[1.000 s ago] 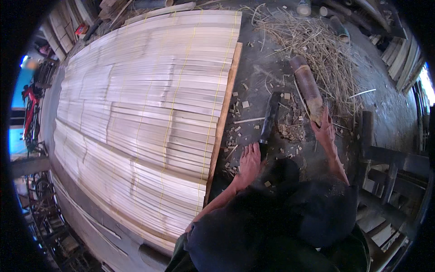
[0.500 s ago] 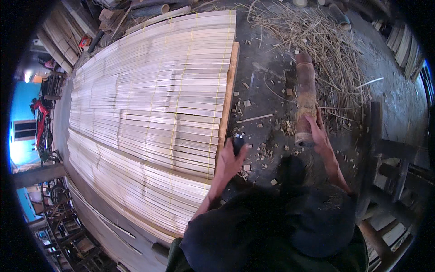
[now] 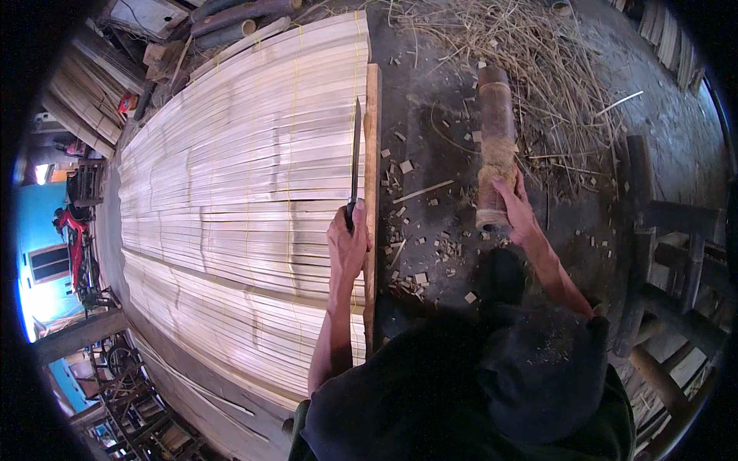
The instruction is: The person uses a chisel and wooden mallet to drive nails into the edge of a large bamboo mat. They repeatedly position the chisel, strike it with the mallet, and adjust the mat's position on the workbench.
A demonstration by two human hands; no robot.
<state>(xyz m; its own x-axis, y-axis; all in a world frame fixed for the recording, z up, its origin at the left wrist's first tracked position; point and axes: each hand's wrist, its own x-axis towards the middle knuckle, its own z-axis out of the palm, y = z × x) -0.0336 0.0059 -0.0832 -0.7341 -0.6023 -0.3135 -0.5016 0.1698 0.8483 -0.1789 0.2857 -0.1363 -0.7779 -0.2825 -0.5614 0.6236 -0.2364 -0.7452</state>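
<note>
Brown bamboo-looking tube (image 3: pixel 496 107) sits to the right, with the fingers of the right hand (image 3: pixel 522 215) wrapped round its near part, thumb up by the fuzzy tan joint (image 3: pixel 498 156). Left hand (image 3: pixel 348 242) has its fingers closed round the black handle of a knife (image 3: pixel 356 157) pointing away over the edge of a slat mat (image 3: pixel 238 180). Can't tell if the tube's resting on the floor (image 3: pixel 421 146). My guess: it's stiff and hollow, middling weight, slick enough to roll, likelier to split than dent. I'd grab it at that rough joint for more bite. Stringy fibre pile (image 3: pixel 530 54) past its far end.
</note>
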